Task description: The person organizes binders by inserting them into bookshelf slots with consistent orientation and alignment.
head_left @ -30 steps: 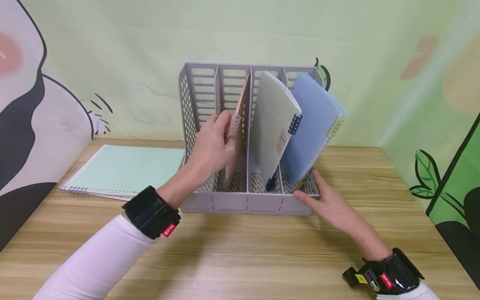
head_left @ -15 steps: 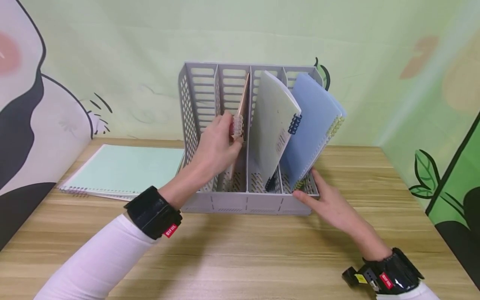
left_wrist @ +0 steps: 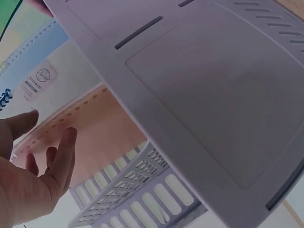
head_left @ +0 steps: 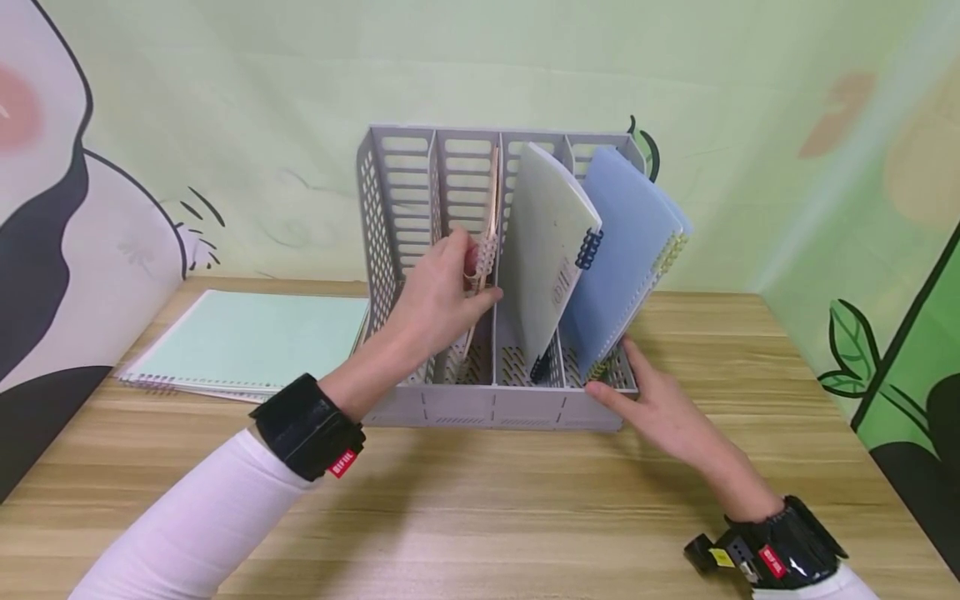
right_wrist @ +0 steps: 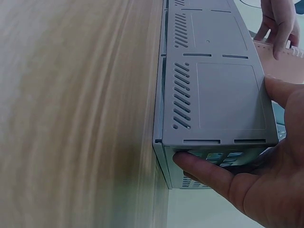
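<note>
A pink spiral notebook (head_left: pixel 492 204) stands on edge in the second compartment from the left of a grey file rack (head_left: pixel 457 407), leaning on a divider. My left hand (head_left: pixel 435 292) is at its coil; in the left wrist view the fingers (left_wrist: pixel 64 152) and thumb are spread apart on either side of the coil edge. My right hand (head_left: pixel 663 408) holds the rack's front right corner, thumb on the rim and a finger (right_wrist: pixel 204 168) along the side. A pale grey notebook (head_left: pixel 543 250) stands in the third compartment and a blue notebook (head_left: pixel 622 242) in the fourth.
Left of the rack, a small stack of spiral notebooks with a mint cover (head_left: pixel 262 337) on top lies flat on the wooden table (head_left: pixel 480 517). A printed green backdrop (head_left: pixel 262 83) hangs right behind the rack.
The pink notebook's coil edge has shifted right toward the divider. My left hand has moved slightly right with it, and its thumb has spread away from the coil. The right hand has stayed put.
</note>
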`<state>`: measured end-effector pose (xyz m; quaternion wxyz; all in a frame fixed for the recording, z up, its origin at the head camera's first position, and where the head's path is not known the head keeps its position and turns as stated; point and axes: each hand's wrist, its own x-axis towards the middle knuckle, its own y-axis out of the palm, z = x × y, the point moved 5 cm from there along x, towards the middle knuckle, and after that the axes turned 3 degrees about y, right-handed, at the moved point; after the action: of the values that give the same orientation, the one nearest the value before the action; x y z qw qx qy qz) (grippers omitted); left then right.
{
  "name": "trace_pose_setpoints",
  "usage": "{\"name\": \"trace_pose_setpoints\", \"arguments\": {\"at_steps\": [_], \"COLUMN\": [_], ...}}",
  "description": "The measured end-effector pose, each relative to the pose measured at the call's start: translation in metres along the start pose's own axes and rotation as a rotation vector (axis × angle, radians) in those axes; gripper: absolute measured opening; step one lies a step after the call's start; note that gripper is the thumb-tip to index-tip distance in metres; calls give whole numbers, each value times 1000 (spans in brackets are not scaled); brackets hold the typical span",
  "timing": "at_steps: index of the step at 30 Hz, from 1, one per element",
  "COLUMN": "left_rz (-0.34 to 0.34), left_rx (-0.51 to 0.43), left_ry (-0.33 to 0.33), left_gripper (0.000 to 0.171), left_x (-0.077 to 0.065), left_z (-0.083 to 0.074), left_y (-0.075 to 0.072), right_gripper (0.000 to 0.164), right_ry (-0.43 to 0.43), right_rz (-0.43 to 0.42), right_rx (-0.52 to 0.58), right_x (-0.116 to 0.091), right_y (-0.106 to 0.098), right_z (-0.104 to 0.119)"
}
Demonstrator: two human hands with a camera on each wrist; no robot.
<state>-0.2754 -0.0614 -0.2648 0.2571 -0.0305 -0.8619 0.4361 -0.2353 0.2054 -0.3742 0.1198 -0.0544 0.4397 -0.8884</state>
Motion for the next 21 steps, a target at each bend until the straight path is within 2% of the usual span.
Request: {"name": "trace_pose_setpoints", "arguments": {"at_steps": [13,21], "left_rz": [50,41], "left_rx": [47,82], "left_ry": [-53,-83], "left_gripper": [53,54], "left_x": [-5,-9], "left_z": [3,6], "left_y": [4,-1], "right_gripper": [95,94], "right_ry": [11,23], "right_rz": [1,3], "right_rx": [-14,1], "right_x": [0,-1], "right_y": [0,0], "right_z": [-1,-1]}}
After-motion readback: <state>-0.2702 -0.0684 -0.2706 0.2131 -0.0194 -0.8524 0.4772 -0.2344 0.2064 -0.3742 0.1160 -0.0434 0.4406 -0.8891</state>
